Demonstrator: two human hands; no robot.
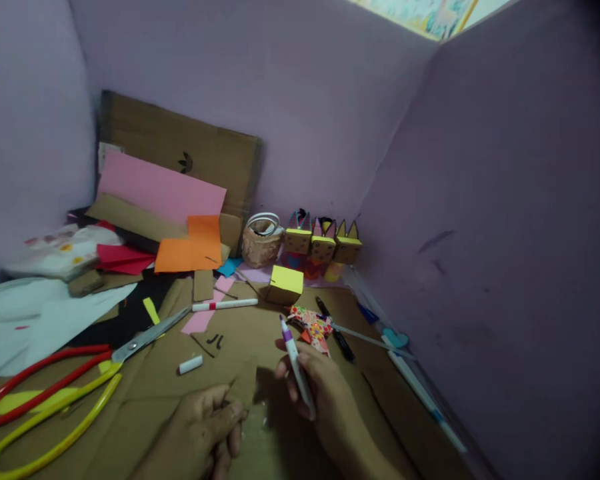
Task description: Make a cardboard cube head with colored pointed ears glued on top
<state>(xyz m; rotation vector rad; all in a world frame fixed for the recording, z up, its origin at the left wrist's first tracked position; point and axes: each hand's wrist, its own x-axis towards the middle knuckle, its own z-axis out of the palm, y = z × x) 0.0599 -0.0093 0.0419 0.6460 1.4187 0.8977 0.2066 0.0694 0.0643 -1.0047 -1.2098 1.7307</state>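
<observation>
My right hand (320, 380) is closed around a white marker (295, 363) with a purple collar; its uncapped dark tip points up and away. Between the thumb and fingers of my left hand (207, 423) is a small piece of brown cardboard (245, 385), hard to tell apart from the cardboard sheet (155, 373) beneath. A white marker cap (191, 364) lies just beyond my left hand. Past my right hand are a patterned fabric bow (310, 320) and a black pen (341, 341). A small box with a yellow top (285, 285) sits farther back.
Large scissors (135, 343) with red and yellow handles lie partly open at left. Another white marker (225, 305) rests near their tip. Orange paper (190, 247), a woven basket (261, 241) and several cat-eared boxes (323, 248) stand along the back, near the purple wall (300, 100).
</observation>
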